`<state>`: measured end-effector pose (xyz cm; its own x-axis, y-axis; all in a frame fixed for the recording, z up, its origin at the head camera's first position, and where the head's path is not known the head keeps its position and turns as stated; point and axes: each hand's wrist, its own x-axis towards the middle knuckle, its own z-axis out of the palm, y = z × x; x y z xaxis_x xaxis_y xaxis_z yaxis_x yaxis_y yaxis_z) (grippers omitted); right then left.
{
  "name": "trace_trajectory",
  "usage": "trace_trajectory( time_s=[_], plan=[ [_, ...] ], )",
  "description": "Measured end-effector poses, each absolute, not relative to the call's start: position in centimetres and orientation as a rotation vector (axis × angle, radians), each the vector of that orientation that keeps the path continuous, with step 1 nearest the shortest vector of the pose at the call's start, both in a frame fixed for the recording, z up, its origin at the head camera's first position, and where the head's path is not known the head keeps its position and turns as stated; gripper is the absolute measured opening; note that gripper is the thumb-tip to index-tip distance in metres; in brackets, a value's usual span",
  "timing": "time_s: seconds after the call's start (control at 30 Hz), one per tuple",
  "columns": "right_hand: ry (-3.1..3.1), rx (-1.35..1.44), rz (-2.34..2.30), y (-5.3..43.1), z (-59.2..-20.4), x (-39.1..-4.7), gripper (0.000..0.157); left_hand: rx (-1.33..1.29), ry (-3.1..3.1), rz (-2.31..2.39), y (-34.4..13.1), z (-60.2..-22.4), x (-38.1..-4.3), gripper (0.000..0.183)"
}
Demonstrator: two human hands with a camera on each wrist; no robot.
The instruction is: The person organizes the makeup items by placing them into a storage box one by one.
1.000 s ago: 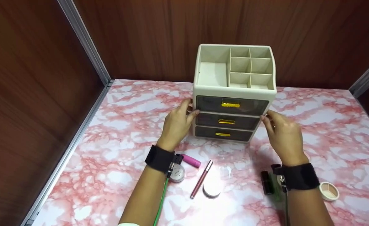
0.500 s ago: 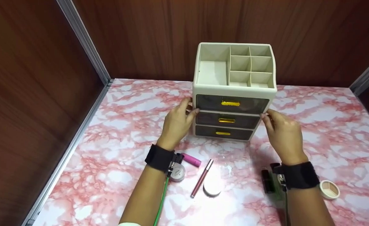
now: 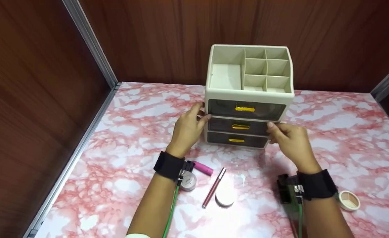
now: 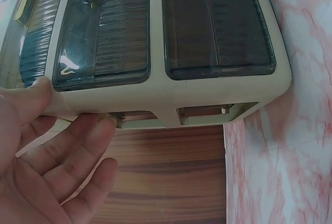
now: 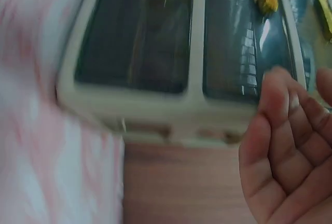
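A cream tabletop drawer organizer (image 3: 250, 94) stands upright on the table, with three dark see-through drawers, all closed, and gold handles. Divided compartments fill its top. My left hand (image 3: 188, 132) holds its left front corner; the left wrist view shows the thumb (image 4: 36, 97) against the front edge and fingers (image 4: 85, 149) at the side. At the right front corner, my right hand (image 3: 292, 142) overlaps the end of the middle drawer (image 3: 222, 125). Its fingers (image 5: 275, 99) are loosely bent in front of the drawers in the right wrist view, with nothing between them and the thumb.
Nearer me lie a pink tube (image 3: 203, 168), a lip gloss tube (image 3: 214, 187), a round clear-lidded jar (image 3: 188, 181) and a white round compact (image 3: 225, 197). A dark item (image 3: 283, 191) lies partly under my right wrist, beside a small round palette (image 3: 349, 200). Wood panels (image 3: 168, 39) stand behind.
My right hand has shifted left from the organizer's right side to the front of its corner, fingers more bent. The left hand keeps its hold, and the organizer stays put.
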<state>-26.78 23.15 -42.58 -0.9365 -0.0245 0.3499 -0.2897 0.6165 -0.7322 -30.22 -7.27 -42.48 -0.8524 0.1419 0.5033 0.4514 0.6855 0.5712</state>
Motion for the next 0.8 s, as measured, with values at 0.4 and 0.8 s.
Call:
trace_trajectory(
  time_s=[0.4, 0.8],
  plan=[
    [-2.335, 0.191, 2.092, 19.0, -45.2, -27.5, 0.052, -0.478, -2.491, -1.048, -7.5, -42.6, -30.5, 0.041],
    [-1.994, -0.030, 2.499, 16.8, -46.0, -27.1, 0.042, -0.519, -2.484, -1.096, -7.8, -42.7, -30.5, 0.038]
  ],
)
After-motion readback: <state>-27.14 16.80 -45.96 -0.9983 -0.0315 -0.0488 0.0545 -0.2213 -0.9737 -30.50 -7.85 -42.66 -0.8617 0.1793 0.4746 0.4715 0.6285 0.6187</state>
